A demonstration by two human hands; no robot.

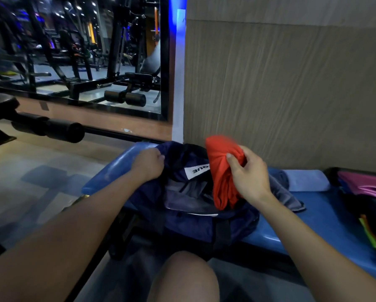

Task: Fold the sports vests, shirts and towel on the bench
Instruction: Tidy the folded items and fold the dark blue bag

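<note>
Two hands at work over one blue padded bench (326, 216), which runs left to right below a wood-grain wall panel (291, 83). Largest item on the bench: navy duffel bag (191, 221), mouth open toward the camera, grey lining and a white label visible inside. Left hand (147, 163) grips the bag's far-left rim, fingers curled round the fabric; judged purpose: holding the mouth open and the bag steady. Behind the bag, a grey cloth (285, 192) lies draped on the bench, and just beyond it a light blue towel (304, 179) sits rolled or folded flat against the wall side. Far right edge: dark bag or case (357, 205) with pink fabric (365, 184) on top, well apart from both hands. Smallest item: orange garment (224, 171), bunched and hanging in vertical folds, upper part blurred. Right hand (248, 175) holds it, thumb pinching across the front, remaining fingers wrapped behind. Garment hangs directly over the bag opening, lower end at or just inside the mouth; cannot tell whether it touches the lining. Not yet folded
</note>
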